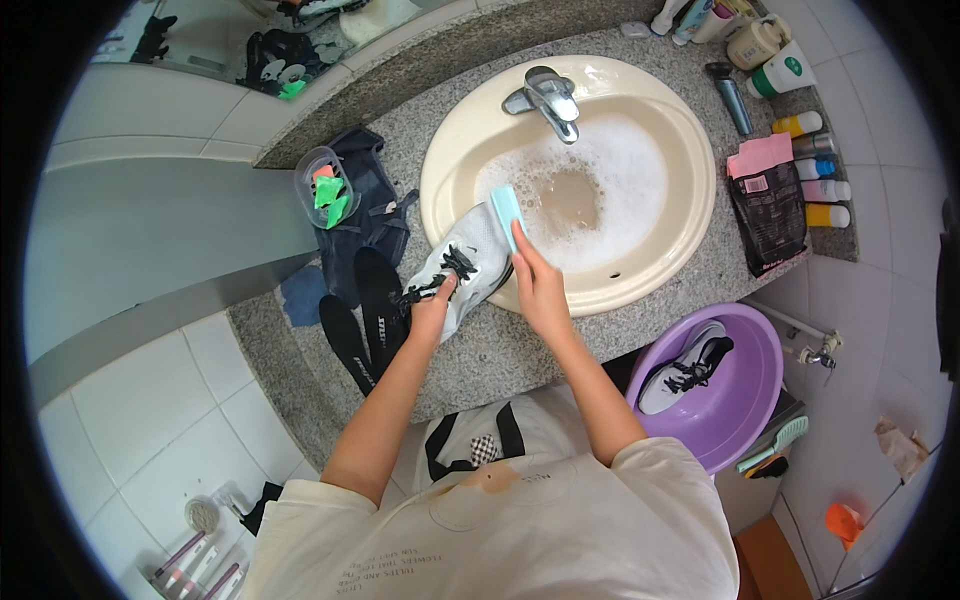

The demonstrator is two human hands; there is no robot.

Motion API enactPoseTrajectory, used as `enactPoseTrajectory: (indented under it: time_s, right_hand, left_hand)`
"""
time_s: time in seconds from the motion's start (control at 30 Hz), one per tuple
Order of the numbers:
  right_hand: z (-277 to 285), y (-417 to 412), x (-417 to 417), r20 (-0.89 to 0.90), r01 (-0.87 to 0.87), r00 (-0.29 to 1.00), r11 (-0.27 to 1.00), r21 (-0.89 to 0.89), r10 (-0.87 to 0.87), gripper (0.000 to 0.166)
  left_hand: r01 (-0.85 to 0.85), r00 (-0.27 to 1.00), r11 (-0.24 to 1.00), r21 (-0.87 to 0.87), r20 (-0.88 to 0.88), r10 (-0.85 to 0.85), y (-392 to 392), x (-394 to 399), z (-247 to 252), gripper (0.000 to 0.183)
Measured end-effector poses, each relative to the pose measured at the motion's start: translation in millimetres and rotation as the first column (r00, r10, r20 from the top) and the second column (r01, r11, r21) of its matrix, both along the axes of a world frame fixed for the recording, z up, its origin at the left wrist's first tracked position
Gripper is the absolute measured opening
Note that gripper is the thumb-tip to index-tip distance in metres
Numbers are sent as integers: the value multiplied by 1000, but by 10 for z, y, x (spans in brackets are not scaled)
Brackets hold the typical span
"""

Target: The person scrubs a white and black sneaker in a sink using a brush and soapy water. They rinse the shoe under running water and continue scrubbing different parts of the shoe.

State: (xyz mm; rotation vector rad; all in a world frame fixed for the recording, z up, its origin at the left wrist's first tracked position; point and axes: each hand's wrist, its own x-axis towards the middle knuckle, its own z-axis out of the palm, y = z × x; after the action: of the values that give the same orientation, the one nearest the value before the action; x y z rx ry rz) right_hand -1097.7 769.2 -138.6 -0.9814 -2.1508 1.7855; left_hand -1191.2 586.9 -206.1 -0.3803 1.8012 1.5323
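A white sneaker (470,259) with black laces is in my left hand (433,306), which grips it at the laces and ankle opening. Its toe reaches over the left rim of the cream sink (686,217). My right hand (541,289) holds a light-blue brush (506,214) against the side of the toe; its bristles are hidden from me. Foamy water (630,165) lies in the basin, with a bare brownish patch in the middle. The chrome faucet (551,101) stands at the back, and no stream of water shows under it.
Two black insoles (381,300) and a dark cloth (367,247) lie on the granite counter, left. A clear plastic tub (304,187) sits there. Another sneaker (679,379) rests in a purple basin (750,420) at lower right. A black pouch (769,217) and several bottles (825,191) line the right.
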Motion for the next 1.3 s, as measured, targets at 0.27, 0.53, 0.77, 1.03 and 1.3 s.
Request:
enactPoseTrajectory:
  time_s: [0.27, 0.53, 0.77, 1.03, 1.3]
  right_hand:
    - [-131, -187, 300, 77, 77, 994, 997, -2, -77, 45]
    - [-78, -110, -135, 9, 58, 998, 973, 223, -61, 50]
    - [-269, -585, 539, 212, -194, 972, 851, 488, 100, 60]
    - [-15, -144, -574, 271, -240, 956, 835, 496, 114, 60]
    - [-97, -565, 310, 236, -252, 959, 859, 446, 158, 54]
  left_hand:
    - [-17, 998, 996, -82, 54, 21, 55, -17, 109, 44]
    - [-12, 1000, 1000, -8, 18, 12, 53, -10, 124, 43]
    - [-63, 997, 997, -38, 36, 65, 48, 2, 99, 41]
    - [-24, 999, 999, -37, 22, 25, 107, -31, 194, 40]
    - [-57, 998, 997, -51, 36, 59, 43, -2, 118, 40]
